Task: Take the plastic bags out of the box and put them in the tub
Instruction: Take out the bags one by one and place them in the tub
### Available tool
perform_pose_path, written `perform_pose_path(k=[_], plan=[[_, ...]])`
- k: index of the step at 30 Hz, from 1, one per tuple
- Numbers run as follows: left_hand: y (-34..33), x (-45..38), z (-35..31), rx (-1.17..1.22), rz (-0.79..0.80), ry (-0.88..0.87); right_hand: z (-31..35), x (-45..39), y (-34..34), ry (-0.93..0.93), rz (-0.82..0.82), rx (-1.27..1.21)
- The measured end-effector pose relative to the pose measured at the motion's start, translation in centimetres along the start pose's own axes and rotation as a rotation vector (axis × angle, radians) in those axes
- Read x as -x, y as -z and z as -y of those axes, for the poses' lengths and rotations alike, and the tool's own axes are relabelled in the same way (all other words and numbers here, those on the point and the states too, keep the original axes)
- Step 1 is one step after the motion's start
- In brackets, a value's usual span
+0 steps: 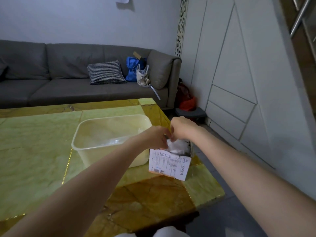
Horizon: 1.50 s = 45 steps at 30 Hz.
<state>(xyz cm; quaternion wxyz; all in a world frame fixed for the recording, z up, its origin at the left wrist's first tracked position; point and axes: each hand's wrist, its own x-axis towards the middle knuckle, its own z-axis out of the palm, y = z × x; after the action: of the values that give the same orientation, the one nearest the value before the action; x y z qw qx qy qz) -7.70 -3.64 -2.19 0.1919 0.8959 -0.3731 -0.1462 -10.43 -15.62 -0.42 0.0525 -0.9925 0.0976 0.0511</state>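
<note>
I am pinching the plastic bags (177, 145) with my left hand (156, 137) and right hand (182, 128), fingers curled, atop the box (168, 164) just beside the tub (109, 134).

Two bare forearms, no sleeves, watch or rings; white-clad knees below

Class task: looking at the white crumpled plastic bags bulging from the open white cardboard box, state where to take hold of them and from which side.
Pinch the white crumpled plastic bags at the bunched top, coming from above: the white cardboard box opens upward and walls the rest.
</note>
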Motion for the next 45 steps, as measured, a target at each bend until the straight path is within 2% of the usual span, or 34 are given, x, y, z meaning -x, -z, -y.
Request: perform_pose_path(k=[4, 6, 9, 13, 19, 23, 27, 30, 32, 34, 36, 38, 40, 42, 45], plan=[[0.8, 0.1, 0.3, -0.097, -0.11, 0.009, 0.3, 0.0, 1.4, 0.096, 0.014, -0.196], [1.4, 0.1, 0.9, -0.06, -0.142, 0.02, 0.4, 0.3, 2.0, 0.104, 0.033, -0.379], [2.0, 0.3, 1.8, 0.036, -0.16, 0.049, 0.3, 0.3, 1.7, -0.015, 0.089, -0.595], [2.6, 0.7, 2.3, 0.058, -0.166, 0.049, 0.0, 0.7, 0.0, -0.137, 0.268, -0.724], [3.7, 1.3, 2.5, 0.011, -0.194, -0.019, 0.1, 0.7, -1.6, -0.168, 0.379, -0.666], [5.5, 1.1, 1.2, 0.208, -0.308, -0.039, 0.4, 0.6, -1.6, -0.158, 0.41, -0.573], [9.0, 1.7, -1.2, 0.678, -0.575, -0.09, 0.5, 0.8, -1.7, -0.149, 0.377, -0.627], [10.4, 2.0, -1.8, 0.681, -0.572, -0.075, -0.1, 1.0, -0.5, -0.082, 0.308, -0.636], [10.3, 2.2, -1.7, 0.706, -0.554, -0.041, -0.6, 0.6, 0.9, -0.069, 0.161, -0.686], [10.1, 2.2, -1.4, 0.825, -0.562, 0.001, -1.2, 0.1, 2.4, -0.084, -0.087, -0.783], [10.1, 2.2, -1.1, 0.98, -0.565, 0.055, -1.4, -0.1, 3.7, -0.078, -0.235, -0.99], [10.3, 2.1, -0.8, 1.127, -0.561, 0.085, -1.1, 0.1, 4.6, 0.0, -0.124, -1.213], [10.5, 2.0, -0.5, 1.215, -0.563, 0.09, -0.7, 0.1, 4.5, 0.096, -0.019, -1.154], [10.8, 2.2, -0.2, 1.226, -0.55, 0.095, -0.1, -0.3, 4.2, 0.143, -0.064, -1.077], [11.0, 3.0, 0.3, 1.173, -0.499, 0.092, 0.8, -0.4, 4.6, 0.154, -0.206, -1.242]])
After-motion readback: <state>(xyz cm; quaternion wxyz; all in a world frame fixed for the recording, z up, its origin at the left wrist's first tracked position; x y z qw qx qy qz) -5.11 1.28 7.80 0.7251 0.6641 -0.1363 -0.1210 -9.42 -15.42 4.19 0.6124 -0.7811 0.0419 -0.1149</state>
